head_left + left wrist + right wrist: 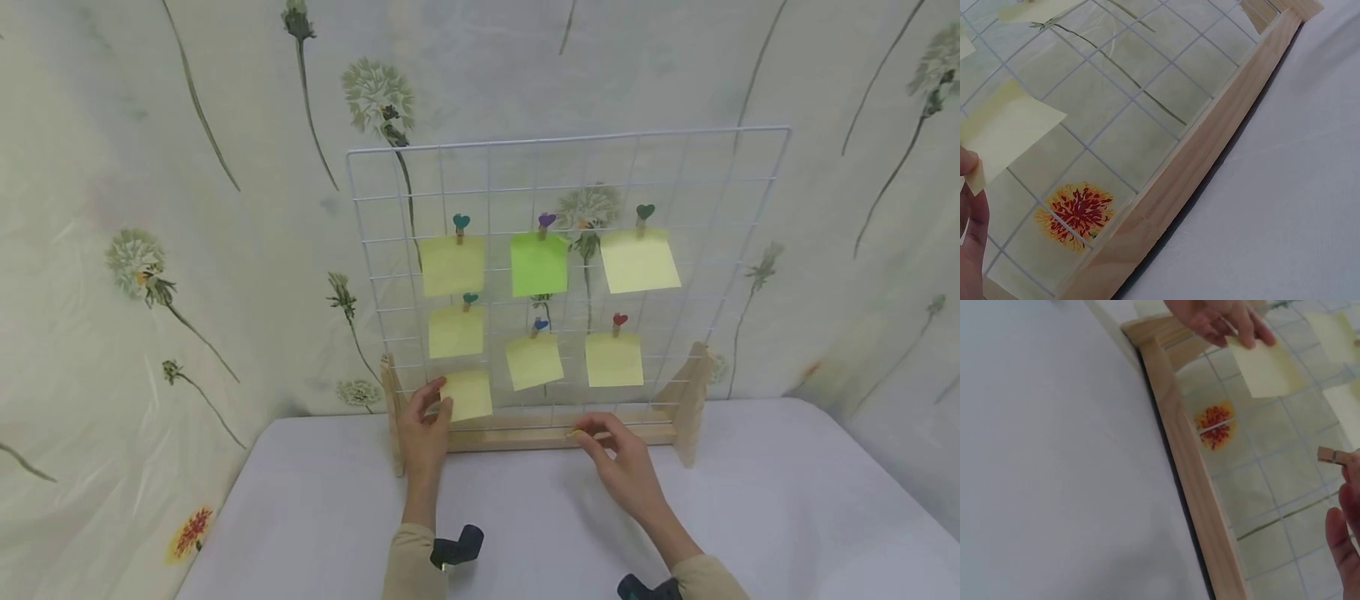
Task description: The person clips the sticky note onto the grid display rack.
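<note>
My left hand point(426, 425) pinches a yellow sticky note point(470, 395) by its left edge, holding it against the lower left of a white wire grid point(517, 143). In the left wrist view that note point(1010, 128) overlaps the wires. A small wooden clothespin point(1330, 455) is pinched between the thumb and fingers of my right hand point(622, 467), in front of the grid's lower middle. Above the held note, another yellow note point(456, 332) hangs from a clothespin with a teal heart point(470, 297).
More notes hang clipped in two rows, among them a green note point(539, 265) and a pale yellow note point(640, 261). A wooden stand point(510, 441) carries the grid on a white table point(525, 533). Behind it hangs a flower-printed curtain point(247, 292).
</note>
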The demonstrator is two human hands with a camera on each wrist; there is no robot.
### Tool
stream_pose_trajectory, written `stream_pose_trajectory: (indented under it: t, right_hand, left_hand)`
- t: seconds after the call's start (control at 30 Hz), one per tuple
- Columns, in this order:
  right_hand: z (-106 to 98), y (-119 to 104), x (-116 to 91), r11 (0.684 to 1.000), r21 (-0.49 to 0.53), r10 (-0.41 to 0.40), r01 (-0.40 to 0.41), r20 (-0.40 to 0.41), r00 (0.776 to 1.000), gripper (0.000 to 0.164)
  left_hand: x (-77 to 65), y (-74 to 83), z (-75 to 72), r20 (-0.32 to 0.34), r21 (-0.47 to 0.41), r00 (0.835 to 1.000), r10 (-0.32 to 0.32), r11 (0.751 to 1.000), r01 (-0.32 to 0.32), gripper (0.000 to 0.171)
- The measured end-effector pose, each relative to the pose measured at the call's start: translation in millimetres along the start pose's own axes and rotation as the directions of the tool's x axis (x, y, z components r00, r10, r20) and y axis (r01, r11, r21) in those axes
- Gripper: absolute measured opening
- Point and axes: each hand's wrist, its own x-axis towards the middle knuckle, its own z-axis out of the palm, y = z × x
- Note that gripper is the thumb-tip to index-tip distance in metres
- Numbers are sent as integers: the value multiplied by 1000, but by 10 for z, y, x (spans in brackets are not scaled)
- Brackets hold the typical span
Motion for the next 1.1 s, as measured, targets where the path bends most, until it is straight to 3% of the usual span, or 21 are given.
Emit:
stream_pose_trajectory:
  t: [0.23, 0.37, 0.5, 0.6, 0.87, 1.1]
  right_hand:
    - [42, -41, 63, 1000, -7, -27, 27, -7, 1000, 19]
    - [63, -101, 111, 999, 7, -36, 36, 3, 999, 18]
    - [83, -161, 168, 999, 9, -50, 50, 17, 999, 17]
    - [98, -185, 197, 999, 7, -50, 50, 26, 998, 16]
    - [128, -237, 226, 999, 26, -37, 36, 50, 998, 15]
    - [146, -324, 282, 997, 49, -65, 62, 65, 996, 15]
  left_hand:
    - [15, -5, 19, 8, -7, 1000, 25, 1000, -25, 32]
    - [-20, 170, -3, 32, -1, 999, 3, 1000, -3, 34]
    - [-14, 121, -10, 39, -8, 999, -34, 999, 34, 37]
    - [21, -23, 6, 39, -32, 997, -69, 997, 70, 37]
    - [-63, 295, -42, 90, -69, 991, -99, 992, 105, 38]
    - [-73, 300, -53, 101, -85, 990, -101, 990, 109, 38]
